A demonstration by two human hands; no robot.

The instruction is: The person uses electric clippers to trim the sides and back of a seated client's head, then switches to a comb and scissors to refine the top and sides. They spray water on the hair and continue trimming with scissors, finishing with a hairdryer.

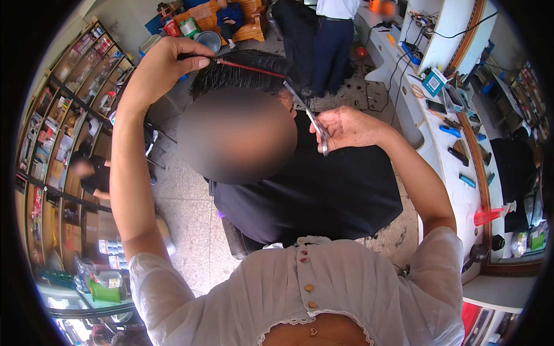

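Observation:
A seated person wrapped in a black cape [317,190] is in front of me, with short dark, wet-looking hair [222,78]. My left hand [167,66], raised at the far left of the head, pinches a thin reddish comb [251,68] that lies across the hair on top. In my right hand [349,128] is a pair of silver scissors [309,108], pointing up and left. Their tips are close to the comb's right end, beside the person's ear [285,98]. Whether the blades touch any hair cannot be made out.
On the right, a white counter [430,135] under mirrors holds clippers [458,154], a phone [435,106] and cords. Tall shelves [60,115] line the left, with a person sitting near them. At the back, people are near a wooden bench [249,26]; cut hair lies on the floor.

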